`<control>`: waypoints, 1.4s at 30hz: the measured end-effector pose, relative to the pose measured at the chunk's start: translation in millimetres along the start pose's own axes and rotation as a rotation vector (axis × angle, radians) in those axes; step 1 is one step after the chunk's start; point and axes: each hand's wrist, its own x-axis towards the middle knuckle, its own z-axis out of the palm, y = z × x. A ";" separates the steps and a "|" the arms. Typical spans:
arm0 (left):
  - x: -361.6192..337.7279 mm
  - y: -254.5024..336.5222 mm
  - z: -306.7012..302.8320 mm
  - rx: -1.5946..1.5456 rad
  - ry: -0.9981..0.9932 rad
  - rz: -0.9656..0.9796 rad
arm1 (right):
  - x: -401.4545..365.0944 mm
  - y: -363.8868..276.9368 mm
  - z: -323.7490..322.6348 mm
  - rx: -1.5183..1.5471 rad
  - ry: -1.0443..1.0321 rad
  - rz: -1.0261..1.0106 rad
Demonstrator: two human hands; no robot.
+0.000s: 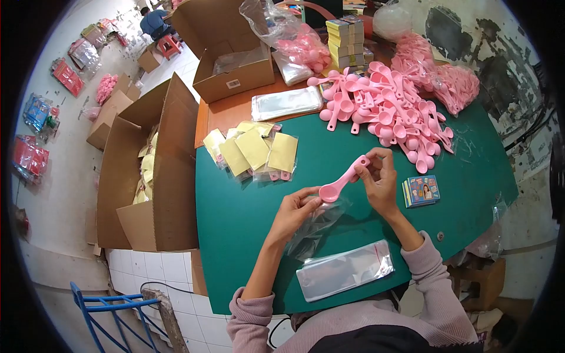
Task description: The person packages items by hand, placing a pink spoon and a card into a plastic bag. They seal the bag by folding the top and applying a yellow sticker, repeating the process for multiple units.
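Observation:
My right hand pinches the handle end of a pink plastic spoon, whose bowl points down and left. My left hand holds a clear plastic bag just below the spoon's bowl; the bowl sits at the bag's mouth. Both hands hover above the green table top. A stack of empty clear bags lies near my body. A big heap of pink spoons is at the far right of the table.
Several packed yellow-card bags lie at the table's left. A small stack of printed cards is right of my hand. Open cardboard boxes stand at the left and at the back. A person sits far off.

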 end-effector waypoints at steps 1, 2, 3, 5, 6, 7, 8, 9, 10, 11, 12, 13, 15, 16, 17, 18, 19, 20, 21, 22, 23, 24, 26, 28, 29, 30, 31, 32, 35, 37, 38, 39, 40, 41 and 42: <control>-0.5 1.3 0.9 -0.016 0.029 0.022 | -0.3 -1.2 1.7 0.025 0.057 -0.022; -0.5 1.1 0.7 -0.017 0.030 0.023 | -0.7 -2.1 2.5 0.025 0.056 -0.022; -0.2 0.8 0.5 -0.030 0.046 0.020 | -1.0 -2.9 3.0 0.036 0.066 -0.016; 0.0 1.6 0.4 -0.042 0.062 0.017 | -1.2 -2.8 3.3 0.048 0.078 -0.010; -0.1 2.9 0.6 -0.023 0.053 0.005 | -1.4 -2.0 3.5 0.021 0.066 0.000; -0.2 3.7 0.8 -0.005 0.045 -0.007 | -1.5 -1.8 3.5 -0.007 0.054 0.009; 0.3 3.6 2.3 -0.006 0.045 -0.005 | -1.7 -2.3 3.5 -0.007 0.053 0.008; 1.2 2.9 5.3 -0.041 0.042 0.008 | -2.3 -2.9 3.8 -0.024 0.013 0.035; 2.1 2.5 7.9 -0.075 0.040 0.023 | -2.4 -3.4 4.9 -0.039 -0.029 0.061; 3.3 0.7 9.9 -0.076 0.044 0.027 | -2.5 -3.9 6.4 -0.038 -0.034 0.058; 4.8 -2.7 11.5 -0.017 0.023 0.116 | -3.2 -4.4 7.9 -0.051 -0.084 0.127; 5.3 -4.2 12.0 0.043 0.000 0.205 | -3.9 -5.1 9.3 -0.065 -0.133 0.196; 3.3 -2.7 9.4 0.269 0.020 0.147 | -5.4 -6.2 13.8 -0.051 -0.138 0.227; 2.4 -1.5 7.6 0.494 0.040 0.087 | -5.1 -6.9 15.4 -0.039 -0.144 0.259; 1.6 -2.2 4.9 0.494 0.041 0.089 | -5.1 -8.3 15.3 -0.039 -0.145 0.257; 1.4 -2.9 2.0 0.390 -0.006 0.050 | -4.7 -10.7 14.0 -0.061 -0.152 0.228; 0.9 -1.3 0.7 0.286 -0.052 0.012 | -3.5 -13.1 12.6 -0.082 -0.159 0.198; -1.1 1.1 2.7 0.286 -0.048 0.016 | -3.1 -15.0 10.6 -0.081 -0.164 0.194; -5.5 10.2 10.6 0.169 -0.024 0.032 | -4.2 -17.1 7.6 -0.128 -0.274 0.125; -8.4 16.7 16.3 0.051 -0.003 0.047 | -6.4 -19.8 5.5 -0.178 -0.383 0.057; -9.3 20.8 16.7 0.048 -0.007 0.045 | -9.5 -23.8 6.8 -0.182 -0.381 0.060; -9.4 25.4 14.8 0.177 -0.036 0.019 | -13.4 -29.1 9.9 -0.244 -0.472 -0.039; -8.8 27.1 11.8 0.303 -0.083 -0.009 | -24.6 -40.9 9.3 -0.193 -0.551 -0.029; -7.0 27.7 7.7 0.106 -0.137 0.087 | -21.4 -48.3 -17.1 -0.330 -0.478 -0.032; -8.1 30.2 5.1 0.104 -0.141 0.086 | -19.2 -51.9 -35.6 -0.454 -0.416 -0.038; -9.6 34.5 2.1 0.091 -0.111 0.076 | -16.4 -58.5 -55.4 -0.672 -0.269 0.093; -10.8 36.9 -0.5 0.077 -0.078 0.064 | -16.4 -62.4 -81.1 -0.884 -0.118 0.227; -10.0 36.5 -2.2 0.077 -0.043 0.067 | -24.6 -35.8 -119.6 -1.109 0.084 0.177; -8.4 41.2 -1.8 0.093 -0.046 -0.007 | -48.5 -16.9 -164.2 -1.509 0.161 0.412; -3.5 33.6 -2.4 0.079 -0.065 0.000 | -49.8 -22.6 -163.7 -1.268 0.153 0.488; -2.2 29.9 -2.1 0.068 -0.085 0.008 | -49.6 -23.9 -160.8 -1.266 0.149 0.490; -2.5 29.0 -1.3 0.070 -0.081 0.003 | -48.5 -25.1 -155.1 -1.379 0.216 0.416; -2.3 29.0 -0.8 0.063 -0.093 0.018 | -46.3 -27.3 -149.6 -1.488 0.284 0.337; -2.5 29.6 -0.8 0.057 -0.102 0.036 | -42.6 -33.8 -145.5 -1.482 0.281 0.334; -2.6 30.5 -0.8 0.060 -0.092 0.040 | -36.6 -43.6 -141.7 -1.316 0.203 0.370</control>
